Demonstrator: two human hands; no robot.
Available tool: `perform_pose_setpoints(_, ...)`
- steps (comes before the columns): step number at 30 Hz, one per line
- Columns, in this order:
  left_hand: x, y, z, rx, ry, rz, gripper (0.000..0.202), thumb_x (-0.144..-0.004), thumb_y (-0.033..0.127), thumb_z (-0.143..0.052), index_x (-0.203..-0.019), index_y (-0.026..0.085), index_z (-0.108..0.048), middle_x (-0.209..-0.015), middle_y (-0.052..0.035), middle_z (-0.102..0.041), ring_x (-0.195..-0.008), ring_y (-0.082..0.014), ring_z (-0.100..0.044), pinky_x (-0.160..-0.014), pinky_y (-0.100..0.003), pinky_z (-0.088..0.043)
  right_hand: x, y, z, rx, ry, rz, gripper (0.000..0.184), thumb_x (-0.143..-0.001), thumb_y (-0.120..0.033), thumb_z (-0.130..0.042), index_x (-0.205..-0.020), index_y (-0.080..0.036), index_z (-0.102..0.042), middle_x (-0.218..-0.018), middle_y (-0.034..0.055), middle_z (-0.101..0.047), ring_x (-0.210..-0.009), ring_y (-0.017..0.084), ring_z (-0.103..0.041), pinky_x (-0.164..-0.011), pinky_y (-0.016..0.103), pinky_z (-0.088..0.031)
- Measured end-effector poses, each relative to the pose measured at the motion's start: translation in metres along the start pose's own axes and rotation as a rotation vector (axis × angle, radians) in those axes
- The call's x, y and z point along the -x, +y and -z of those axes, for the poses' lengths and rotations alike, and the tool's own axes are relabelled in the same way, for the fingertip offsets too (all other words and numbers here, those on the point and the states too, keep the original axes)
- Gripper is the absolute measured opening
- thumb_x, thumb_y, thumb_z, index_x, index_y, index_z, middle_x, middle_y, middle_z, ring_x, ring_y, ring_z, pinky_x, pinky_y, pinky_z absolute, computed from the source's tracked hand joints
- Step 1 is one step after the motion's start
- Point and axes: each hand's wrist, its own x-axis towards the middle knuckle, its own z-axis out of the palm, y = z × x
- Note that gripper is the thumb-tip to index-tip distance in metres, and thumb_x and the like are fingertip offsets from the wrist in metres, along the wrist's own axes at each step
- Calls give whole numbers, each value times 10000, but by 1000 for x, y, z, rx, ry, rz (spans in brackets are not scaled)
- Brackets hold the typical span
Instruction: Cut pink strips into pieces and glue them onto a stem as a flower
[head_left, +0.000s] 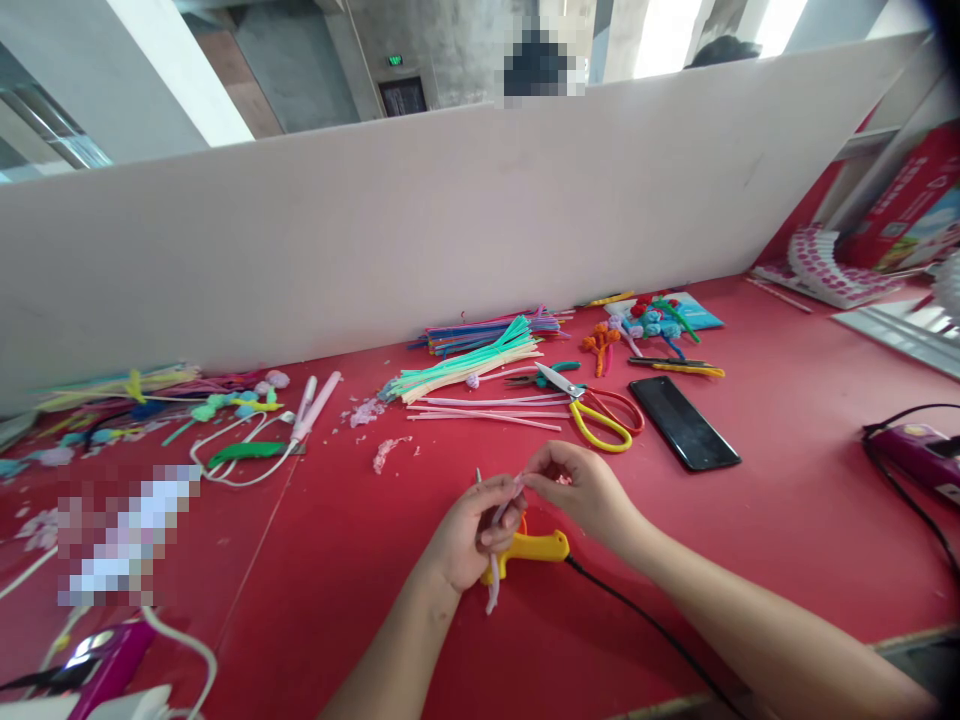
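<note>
My left hand point(472, 535) is closed around a pale pink pipe cleaner point(493, 590), whose loose end hangs below the fist. My right hand point(581, 488) pinches the upper end of the same pipe cleaner, fingertips touching those of the left. Both hands hover over a yellow glue gun point(536, 548) lying on the red table point(360, 560), its black cord point(637, 620) running toward me. Loose pink pipe cleaners point(487, 410) lie just beyond the hands.
Yellow-and-red scissors point(600, 412) and a black phone point(684, 423) lie right of centre. Bundles of coloured pipe cleaners point(480, 350), finished pipe-cleaner flowers point(649, 322), a white cable point(247, 450) and pink fluff scraps point(386, 452) are spread about. A white partition point(450, 220) backs the table. A purple tool point(919, 450) sits far right.
</note>
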Motion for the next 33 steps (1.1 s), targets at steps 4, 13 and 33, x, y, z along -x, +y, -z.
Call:
perform_pose_setpoints(4,0,0,0,13,-11,-11,162,-761,245,-542,-694,99,-566,-486,45,-426,-326,18,-192,-327,-131,-133,0,0,1,30,-3,21,76,-735,-242,-544,-690,-182,-561,-636,-16,-589,-581,97,-515,-530,210,-383)
perform_pose_setpoints(13,4,6,-1,-26,-36,-69,117,-759,217,-548,-717,108,-549,-501,45,-437,-320,26,-174,-325,-130,-113,0,-2,8,138,-8,213,28,-747,-197,-524,-750,-190,-551,-688,-2,-560,-626,108,-509,-574,224,-402)
perform_pose_setpoints(33,5,6,-4,-24,-52,-70,106,-770,216,-530,-715,127,-508,-509,51,-444,-318,25,-171,-323,-128,-108,7,-4,8,239,-21,343,74,-782,-181,-494,-847,-185,-530,-779,25,-530,-639,108,-484,-573,239,-408)
